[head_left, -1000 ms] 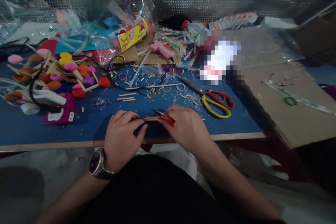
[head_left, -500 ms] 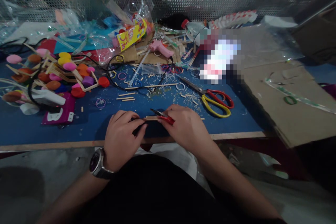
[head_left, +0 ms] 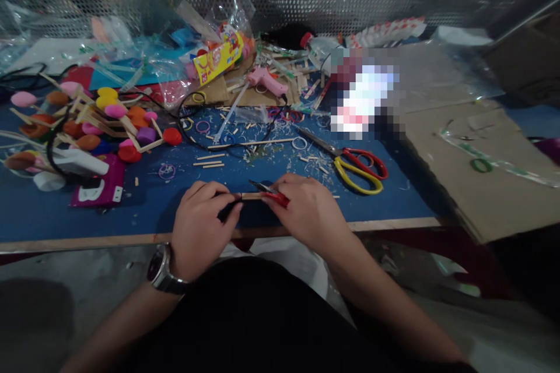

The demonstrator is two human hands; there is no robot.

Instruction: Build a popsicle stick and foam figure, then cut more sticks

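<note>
Near the table's front edge, my left hand (head_left: pixel 202 224), a watch on its wrist, pinches a thin wooden stick (head_left: pixel 251 196) between thumb and fingers. My right hand (head_left: pixel 306 204) is closed around a red-handled craft knife (head_left: pixel 278 197), whose dark pointed blade angles up and left over the stick. Past the right hand a thin end of wood (head_left: pixel 336 197) shows; whether it belongs to the same stick is hidden. Several short cut sticks (head_left: pixel 210 161) lie just beyond my hands. Scissors (head_left: pixel 359 170) with red and yellow handles rest open beyond the right hand.
A pink glue gun (head_left: pixel 268 80) with its black cord lies at the back. Left stand stick pieces with coloured caps (head_left: pixel 116 111) and a purple power socket (head_left: pixel 98 189). Cardboard (head_left: pixel 494 186) covers the right side. Shavings and rubber bands (head_left: pixel 167 171) litter the blue table.
Both hands keep their grips on the stick and the knife. The left hand has tilted slightly and shifted a little to the left; the scene otherwise stays the same.
</note>
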